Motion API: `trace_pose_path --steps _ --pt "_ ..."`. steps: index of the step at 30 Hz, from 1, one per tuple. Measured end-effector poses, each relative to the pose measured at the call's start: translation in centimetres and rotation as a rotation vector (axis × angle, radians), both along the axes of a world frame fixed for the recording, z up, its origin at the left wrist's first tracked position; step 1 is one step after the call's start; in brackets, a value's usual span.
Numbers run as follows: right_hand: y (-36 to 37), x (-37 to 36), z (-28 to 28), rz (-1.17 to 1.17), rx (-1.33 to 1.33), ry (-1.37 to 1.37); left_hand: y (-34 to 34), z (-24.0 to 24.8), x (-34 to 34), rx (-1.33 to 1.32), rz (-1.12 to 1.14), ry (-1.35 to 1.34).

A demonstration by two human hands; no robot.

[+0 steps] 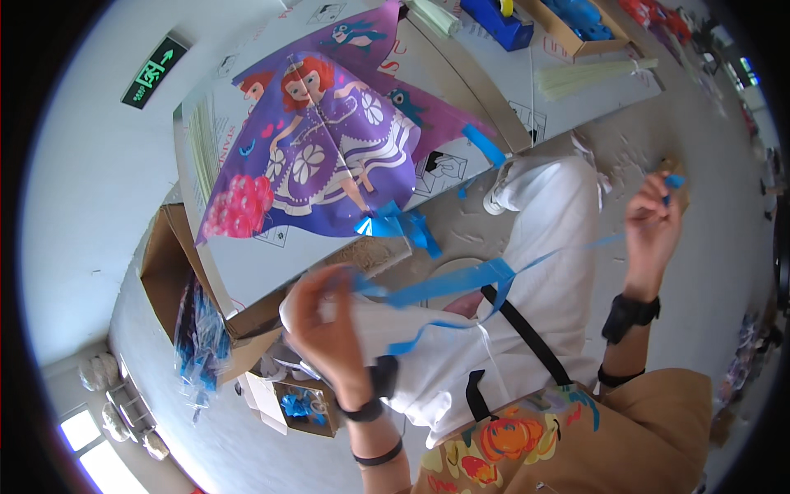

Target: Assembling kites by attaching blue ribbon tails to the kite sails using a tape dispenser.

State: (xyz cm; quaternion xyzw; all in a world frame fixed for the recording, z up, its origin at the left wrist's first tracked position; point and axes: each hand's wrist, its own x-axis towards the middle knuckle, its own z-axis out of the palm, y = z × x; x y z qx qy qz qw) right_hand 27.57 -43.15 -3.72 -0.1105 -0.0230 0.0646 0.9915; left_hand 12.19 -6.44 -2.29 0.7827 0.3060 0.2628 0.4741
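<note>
A long blue plastic strip stretches across my lap between both hands, with a loose end curling down. My left hand, smeared by motion, is closed on its wide end. My right hand, raised far to the right, pinches the thin end, and a bit of blue shows above the fingertips. Ahead, a purple kite printed with a red-haired figure in a gown lies on the table. Crumpled blue strips hang at the kite's lower edge. I wear black bands on both wrists.
Pale thin stick bundles lie on the table, beside a blue tape dispenser and a cardboard tray of blue pieces. An open carton with wrapped bundles stands left; a small box is below it. Scraps litter the floor.
</note>
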Motion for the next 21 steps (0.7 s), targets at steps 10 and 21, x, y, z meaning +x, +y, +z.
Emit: trace_pose_path --steps 10,21 --pt "-3.1 5.1 0.2 -0.059 -0.252 0.095 1.8 13.3 -0.1 0.399 -0.127 0.560" --pt "6.5 8.0 -1.6 0.382 -0.581 -0.099 -11.7 5.6 15.7 -0.187 -0.763 0.386"
